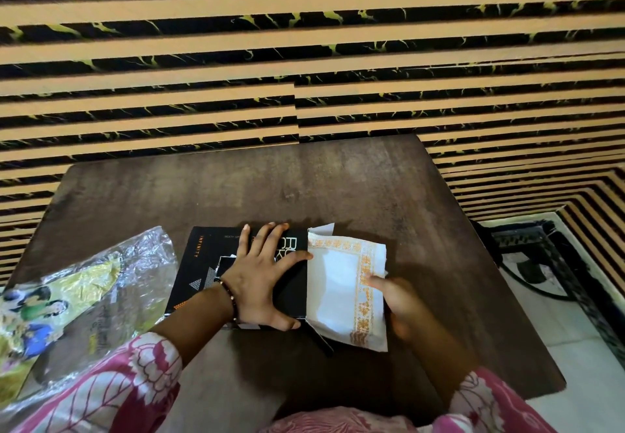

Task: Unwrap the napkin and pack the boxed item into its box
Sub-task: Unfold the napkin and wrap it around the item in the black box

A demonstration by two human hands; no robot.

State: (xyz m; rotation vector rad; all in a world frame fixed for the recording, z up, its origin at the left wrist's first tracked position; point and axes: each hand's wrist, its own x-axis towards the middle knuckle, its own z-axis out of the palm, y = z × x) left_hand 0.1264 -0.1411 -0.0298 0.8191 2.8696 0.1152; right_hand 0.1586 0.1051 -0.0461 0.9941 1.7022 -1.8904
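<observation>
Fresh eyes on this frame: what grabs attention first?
Probably the white napkin with its orange patterned border, held by the right hand right of centre on the brown table. Beside it, the left hand lies spread flat on a black box. A crinkled plastic wrapper sits at the table's left edge, and a black-and-tan striped wall fills the upper half.
</observation>
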